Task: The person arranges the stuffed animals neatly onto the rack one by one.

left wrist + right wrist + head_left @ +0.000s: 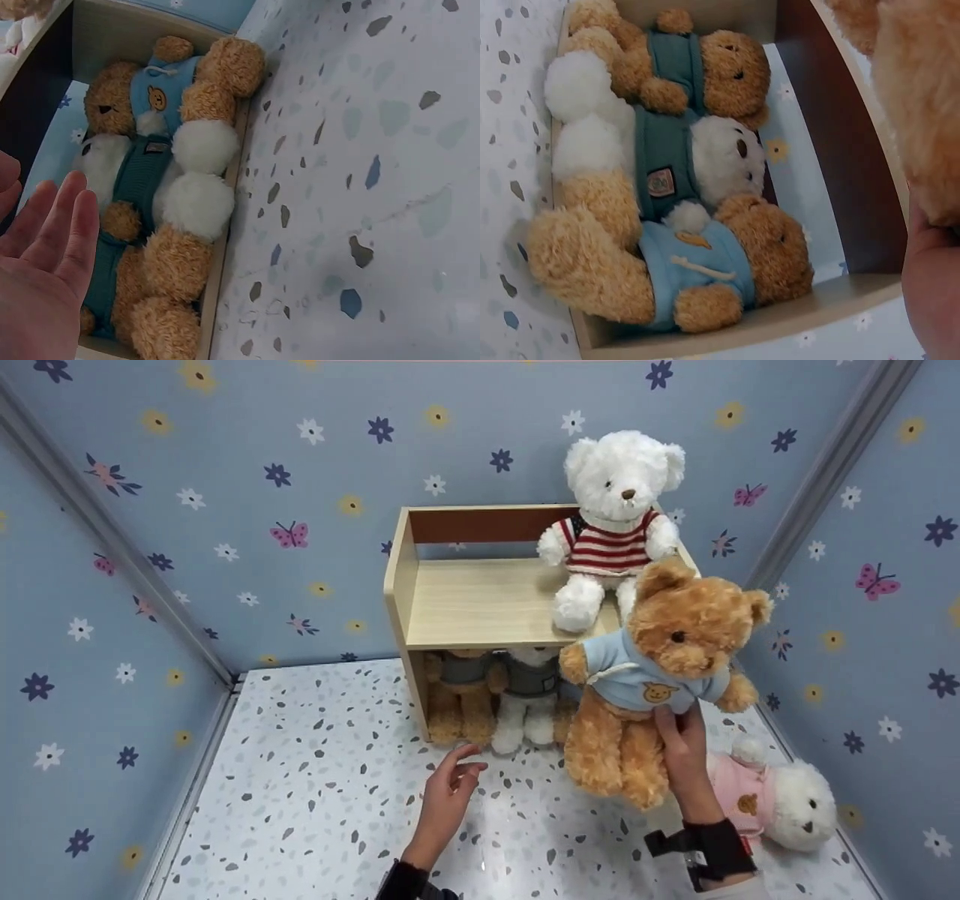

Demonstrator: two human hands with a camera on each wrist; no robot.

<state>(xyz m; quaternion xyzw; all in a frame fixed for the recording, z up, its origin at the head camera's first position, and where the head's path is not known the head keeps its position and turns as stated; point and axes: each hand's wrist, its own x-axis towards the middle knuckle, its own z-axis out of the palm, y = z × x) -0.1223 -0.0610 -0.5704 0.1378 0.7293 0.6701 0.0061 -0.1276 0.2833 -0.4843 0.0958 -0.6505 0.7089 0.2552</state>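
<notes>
My right hand [684, 754] grips a brown teddy bear [634, 667] in a light blue hoodie at its lower body, upright before the shelf's right side. In the right wrist view, part of its fur [919, 105] shows above my thumb. My left hand [448, 795], fingers loosely bent and holding nothing, hovers before the lower compartment. Seated there are a brown bear in green [679, 71], a white bear in green [664, 161] and another brown bear in blue [697, 262]. A white bear in a striped sweater [611, 544] sits up on the top shelf.
The small wooden shelf [480, 600] stands against a flowered wall [247, 510]. A white bear in pink [802, 806] lies on the speckled floor [315, 795] at the right, partly behind my right forearm. Side walls close in the corner left and right.
</notes>
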